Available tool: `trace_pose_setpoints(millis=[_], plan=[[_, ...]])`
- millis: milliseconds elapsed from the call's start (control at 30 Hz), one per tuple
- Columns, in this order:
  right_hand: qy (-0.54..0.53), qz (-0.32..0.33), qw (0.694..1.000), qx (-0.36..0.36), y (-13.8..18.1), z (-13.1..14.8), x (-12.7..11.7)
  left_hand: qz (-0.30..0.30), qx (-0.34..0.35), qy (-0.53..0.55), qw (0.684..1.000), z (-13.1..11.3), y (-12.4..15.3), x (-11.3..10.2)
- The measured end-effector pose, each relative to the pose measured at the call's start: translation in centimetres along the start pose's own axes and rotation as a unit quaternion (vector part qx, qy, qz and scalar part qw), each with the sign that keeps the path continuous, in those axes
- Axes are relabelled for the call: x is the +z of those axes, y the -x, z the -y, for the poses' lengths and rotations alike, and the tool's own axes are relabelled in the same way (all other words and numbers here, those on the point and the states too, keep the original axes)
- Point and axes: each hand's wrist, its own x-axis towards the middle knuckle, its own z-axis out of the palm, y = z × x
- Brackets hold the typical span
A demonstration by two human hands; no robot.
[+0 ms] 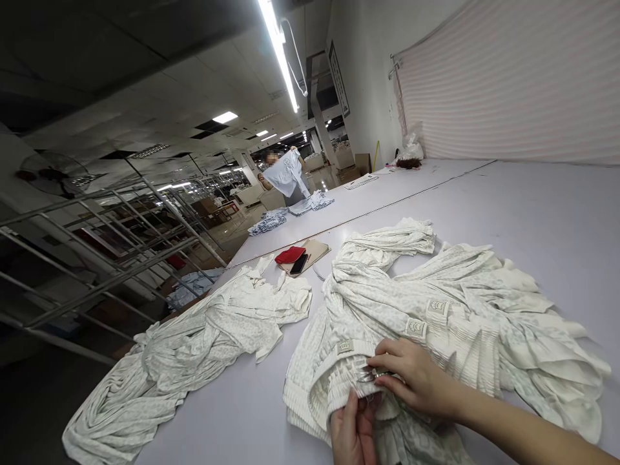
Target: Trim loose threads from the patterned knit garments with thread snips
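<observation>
My left hand (352, 431) pinches the elastic waistband of a pair of pale patterned pants (349, 384) at the near edge of the table. Its thumb lies over the gathered band, close to some loose thread. In my right hand (414, 376) are small metal thread snips (369, 374), mostly hidden by the fingers, with the blades against the inside of the waistband. Beneath and beside my hands spreads a pile of matching pants (465, 323), several waistbands bearing small woven labels.
Left of the pile lies a second heap of similar garments (208, 349). Beyond are a red pouch (289, 255) and a phone (299, 263) on brown card. A metal rack (121, 258) borders the table's left side. Far off, a person holds up a light blue garment (285, 173).
</observation>
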Motion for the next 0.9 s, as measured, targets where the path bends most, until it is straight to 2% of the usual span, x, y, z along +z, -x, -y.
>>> trace_pose_setpoints(millis=[300, 500, 600, 733, 900], plan=[[0.005, 0.001, 1.000, 0.012, -0.2, 0.4, -0.2, 0.002, 0.015, -0.008, 1.000, 0.2, 0.0, -0.5], [-0.028, 0.004, 0.999, 0.020, -0.1, -0.1, 0.0, 0.000, 0.010, 0.007, 1.000, 0.8, -0.4, -1.1], [-0.093, -0.014, 0.993, 0.075, 0.1, -0.4, 0.0, -0.029, 0.032, 0.063, 0.997, 1.2, -0.8, -1.3], [-0.187, -0.017, 0.970, 0.158, -0.2, -0.5, -0.2, 0.022, -0.010, 0.134, 0.991, 1.3, -1.2, -1.1], [-0.237, -0.019, 0.957, 0.167, -0.9, -0.4, 0.0, 0.009, 0.000, 0.159, 0.987, 1.3, -1.7, -0.9]])
